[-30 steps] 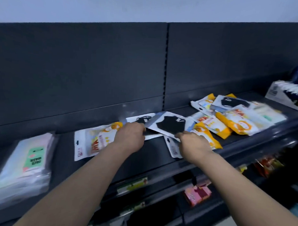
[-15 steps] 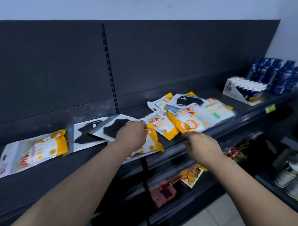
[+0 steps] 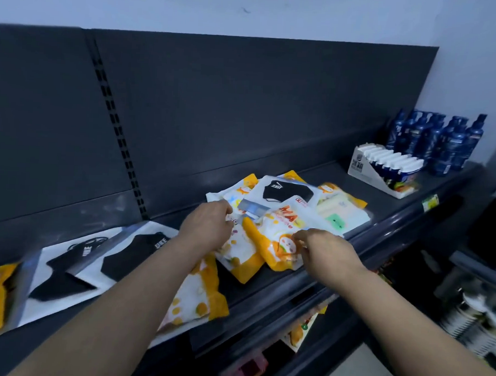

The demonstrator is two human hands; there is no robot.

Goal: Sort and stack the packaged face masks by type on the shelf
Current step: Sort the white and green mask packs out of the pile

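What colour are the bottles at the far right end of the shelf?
The bottles are dark blue with lighter labels, seen best in the head view.

yellow-orange mask packs (image 3: 278, 240): overlapping heap, frame centre | black-mask packs (image 3: 130, 256): two flat, overlapping, lower left | green-label pack (image 3: 342, 217): heap's right edge

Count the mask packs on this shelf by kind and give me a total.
Black-mask packs: 3
Orange-and-white packs: at least 5, as overlaps in the pile hide the exact number
Clear pack with green label: 1
Total: at least 9
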